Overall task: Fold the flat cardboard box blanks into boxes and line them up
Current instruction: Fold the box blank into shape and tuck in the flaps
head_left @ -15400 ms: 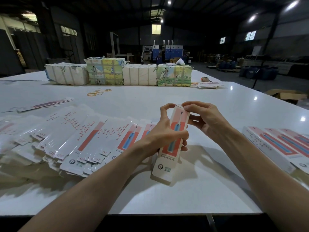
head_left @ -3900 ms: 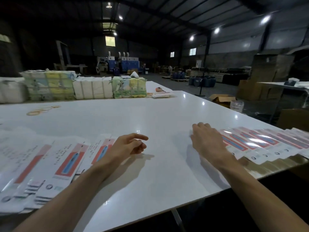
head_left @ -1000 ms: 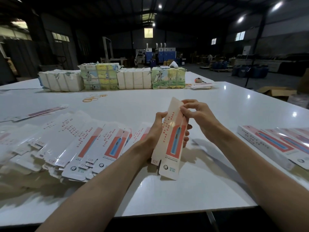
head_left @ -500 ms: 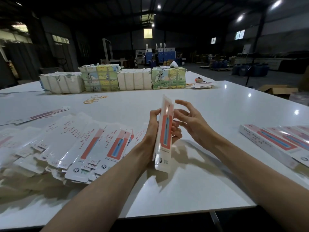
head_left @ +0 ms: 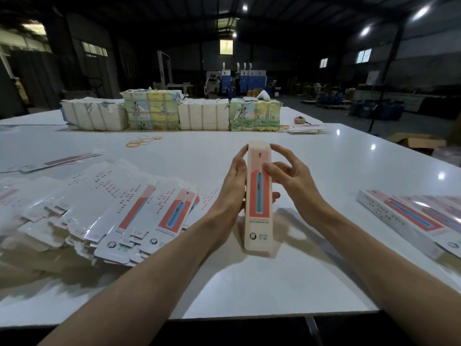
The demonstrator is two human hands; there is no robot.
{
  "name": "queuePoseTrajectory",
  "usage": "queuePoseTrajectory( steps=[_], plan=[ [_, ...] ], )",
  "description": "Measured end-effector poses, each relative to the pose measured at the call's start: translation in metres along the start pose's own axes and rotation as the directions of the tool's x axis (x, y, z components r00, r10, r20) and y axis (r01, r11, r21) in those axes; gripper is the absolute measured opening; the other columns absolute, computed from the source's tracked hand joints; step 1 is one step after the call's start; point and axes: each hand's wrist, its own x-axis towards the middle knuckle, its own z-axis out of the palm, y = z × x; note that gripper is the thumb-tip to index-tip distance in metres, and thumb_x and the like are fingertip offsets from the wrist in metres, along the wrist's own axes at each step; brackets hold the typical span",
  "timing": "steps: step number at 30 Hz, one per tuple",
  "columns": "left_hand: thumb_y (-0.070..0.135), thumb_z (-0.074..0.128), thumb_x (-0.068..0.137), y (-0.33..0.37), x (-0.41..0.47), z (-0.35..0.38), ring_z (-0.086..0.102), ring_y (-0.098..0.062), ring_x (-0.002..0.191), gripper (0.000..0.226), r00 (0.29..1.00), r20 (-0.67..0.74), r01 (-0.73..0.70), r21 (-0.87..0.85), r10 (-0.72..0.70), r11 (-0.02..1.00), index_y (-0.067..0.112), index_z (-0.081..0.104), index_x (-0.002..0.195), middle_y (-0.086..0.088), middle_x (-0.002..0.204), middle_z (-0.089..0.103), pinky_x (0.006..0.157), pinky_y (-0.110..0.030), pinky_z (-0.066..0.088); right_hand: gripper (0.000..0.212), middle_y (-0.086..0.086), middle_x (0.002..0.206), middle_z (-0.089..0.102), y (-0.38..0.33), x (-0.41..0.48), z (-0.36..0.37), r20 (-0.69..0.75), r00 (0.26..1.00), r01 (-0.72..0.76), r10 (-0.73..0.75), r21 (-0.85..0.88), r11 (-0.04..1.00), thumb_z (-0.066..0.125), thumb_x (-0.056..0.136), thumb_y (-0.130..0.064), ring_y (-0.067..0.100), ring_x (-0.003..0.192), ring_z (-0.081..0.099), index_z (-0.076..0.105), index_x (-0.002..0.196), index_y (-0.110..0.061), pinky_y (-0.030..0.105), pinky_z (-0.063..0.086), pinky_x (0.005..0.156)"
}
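The long, slim white-and-red cardboard box point(head_left: 258, 196), printed with a blue toothbrush, stood nearly upright over the glossy white tabletop point(head_left: 249, 283), held between 2 hands. The left hand point(head_left: 230, 188) wrapped its left edge. The right hand point(head_left: 293, 182) pinched its upper part, thumb on the front face and 1 fingertip at the top corner. Such thin card probably weighed next to nothing and would dent or spring open under a hard squeeze, so the long folded edges looked the safest hold; the shiny print could slip. A fanned pile of flat white blanks point(head_left: 139, 208) lay at the left and a row of finished boxes point(head_left: 411, 216) at the right. Wrapped paper bundles point(head_left: 169, 113) and loose rubber bands point(head_left: 142, 142) sat far back in a dim warehouse.
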Motion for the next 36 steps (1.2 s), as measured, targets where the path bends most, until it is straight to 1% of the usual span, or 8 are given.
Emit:
queuePoseTrajectory(
  steps=[2, 4, 7, 11, 16, 21, 25, 36],
  plan=[
    [0.071, 0.058, 0.09, 0.003, -0.002, 0.004, 0.078, -0.029, 0.102, 0.069, 0.994, 0.099, 0.041, -0.039, -0.037, 0.998, 0.062, 0.028, 0.152, 0.004, 0.135, 0.065, 0.081, -0.053, 0.065, 0.045, -0.005, 0.108, 0.079, -0.003, 0.0, -0.001, 0.016, 1.0, -0.006, 0.006, 0.006, 1.0, 0.068, 0.099, -0.045, 0.016, 0.104, 0.076, 0.052, 0.14, -0.049, 0.017, 0.059, 0.074],
    [0.053, 0.081, 0.081, 0.004, -0.003, 0.008, 0.076, -0.023, 0.102, 0.099, 0.987, 0.153, 0.041, 0.005, -0.042, 0.999, 0.061, 0.015, 0.155, 0.012, 0.135, 0.054, 0.074, -0.038, 0.065, 0.051, -0.004, 0.11, 0.076, -0.004, -0.001, -0.003, 0.039, 0.999, -0.015, 0.014, 0.016, 1.0, 0.068, 0.099, -0.047, 0.017, 0.107, 0.075, 0.05, 0.146, -0.049, 0.024, 0.062, 0.077],
    [0.032, 0.088, 0.073, 0.0, -0.003, 0.008, 0.07, -0.018, 0.105, 0.12, 0.982, 0.187, 0.019, 0.026, -0.024, 0.999, 0.061, 0.006, 0.155, 0.018, 0.132, 0.045, 0.069, -0.029, 0.062, 0.06, -0.006, 0.108, 0.071, -0.005, -0.002, -0.003, 0.083, 0.995, -0.047, 0.046, 0.015, 0.999, 0.071, 0.093, -0.051, 0.017, 0.107, 0.074, 0.044, 0.147, -0.055, 0.031, 0.064, 0.073],
    [0.02, 0.086, 0.082, 0.005, -0.005, 0.009, 0.07, -0.023, 0.104, 0.112, 0.991, 0.13, 0.014, 0.09, -0.025, 0.996, 0.058, 0.01, 0.154, 0.007, 0.137, 0.047, 0.066, -0.027, 0.062, 0.05, -0.003, 0.107, 0.069, -0.005, -0.002, -0.001, 0.081, 0.996, -0.025, 0.025, -0.003, 1.0, 0.076, 0.091, -0.049, 0.015, 0.104, 0.074, 0.05, 0.132, -0.061, 0.029, 0.063, 0.067],
    [0.021, 0.083, 0.075, 0.007, -0.009, 0.009, 0.075, -0.021, 0.087, 0.1, 0.997, 0.066, 0.021, 0.154, -0.031, 0.988, 0.062, 0.016, 0.138, 0.01, 0.117, 0.055, 0.057, -0.021, 0.059, 0.042, -0.002, 0.108, 0.073, 0.002, 0.001, -0.002, 0.12, 0.992, -0.036, 0.038, -0.019, 0.999, 0.075, 0.094, -0.044, 0.022, 0.108, 0.073, 0.055, 0.131, -0.041, 0.034, 0.064, 0.08],
    [0.011, 0.084, 0.085, 0.008, -0.01, 0.011, 0.079, -0.024, 0.089, 0.098, 0.992, 0.084, 0.079, 0.188, -0.096, 0.979, 0.06, 0.018, 0.138, -0.005, 0.121, 0.059, 0.074, -0.041, 0.067, 0.027, -0.004, 0.108, 0.077, 0.006, 0.007, -0.004, -0.005, 0.998, -0.068, 0.068, 0.045, 0.997, 0.058, 0.104, -0.047, 0.024, 0.103, 0.076, 0.063, 0.124, -0.029, 0.032, 0.063, 0.084],
    [0.013, 0.082, 0.088, 0.01, -0.014, 0.014, 0.08, -0.024, 0.083, 0.095, 0.978, 0.172, 0.072, 0.227, -0.113, 0.971, 0.054, 0.019, 0.145, -0.006, 0.119, 0.063, 0.065, -0.031, 0.064, 0.026, -0.007, 0.102, 0.079, 0.011, 0.012, -0.012, -0.168, 0.977, -0.118, 0.13, 0.082, 0.99, 0.052, 0.109, -0.035, 0.019, 0.099, 0.077, 0.061, 0.129, -0.022, 0.035, 0.064, 0.086],
    [0.015, 0.079, 0.091, 0.015, -0.02, 0.012, 0.079, -0.024, 0.081, 0.09, 0.958, 0.227, 0.108, 0.271, -0.173, 0.957, 0.055, 0.018, 0.145, -0.008, 0.116, 0.066, 0.07, -0.036, 0.065, 0.02, 0.001, 0.097, 0.08, 0.006, 0.01, -0.019, -0.129, 0.992, -0.007, 0.006, -0.012, 1.0, 0.053, 0.107, -0.01, 0.026, 0.094, 0.078, 0.07, 0.113, -0.019, 0.032, 0.064, 0.075]
  ],
)
